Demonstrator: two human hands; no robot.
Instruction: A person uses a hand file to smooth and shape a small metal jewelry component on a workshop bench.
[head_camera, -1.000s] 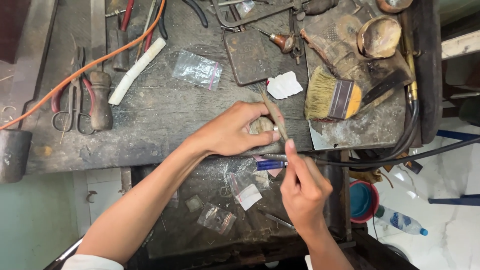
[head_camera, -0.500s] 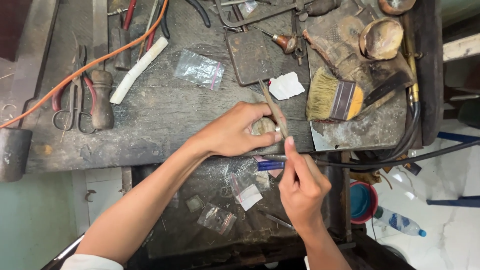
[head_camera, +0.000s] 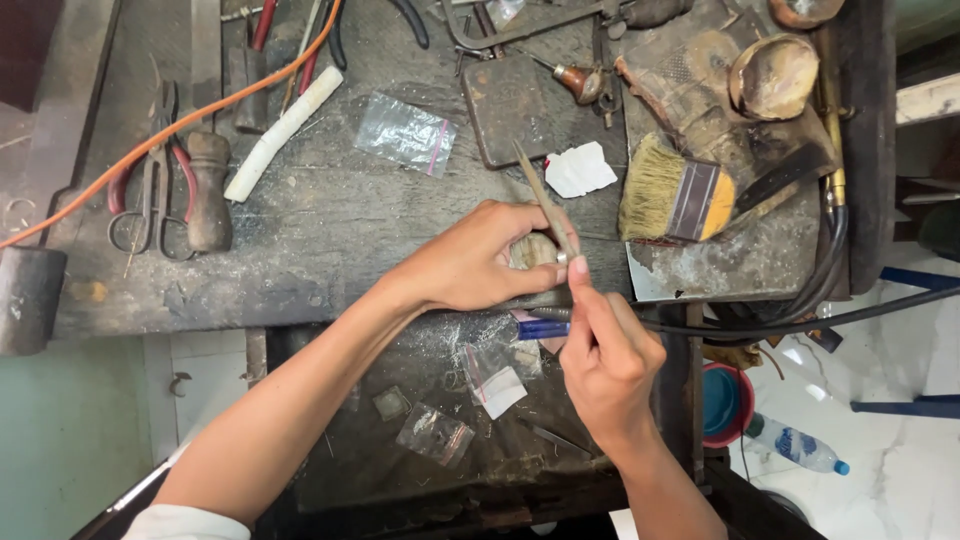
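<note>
My left hand (head_camera: 478, 260) rests on the front edge of a worn dark workbench (head_camera: 330, 240), its fingers pinched on a small round metal piece (head_camera: 560, 257) against a wooden peg (head_camera: 532, 250). My right hand (head_camera: 607, 360) grips a thin tapered file (head_camera: 542, 200) whose tip slants up and away over the bench; the file lies across the small piece at my left fingertips. Both hands meet just above an open drawer (head_camera: 440, 410).
A flat brush (head_camera: 680, 195), white paper scrap (head_camera: 580, 170), dark metal block (head_camera: 510, 108), clear plastic bag (head_camera: 405, 132), white stick (head_camera: 283, 132), wooden-handled tool (head_camera: 208, 190), scissors (head_camera: 150, 195) and orange cable (head_camera: 180, 125) lie on the bench. Small bags (head_camera: 435, 432) sit in the drawer. Black hoses (head_camera: 800, 315) run right.
The file has slid slightly along the small piece in a short stroke; both hands stay in nearly the same place.
</note>
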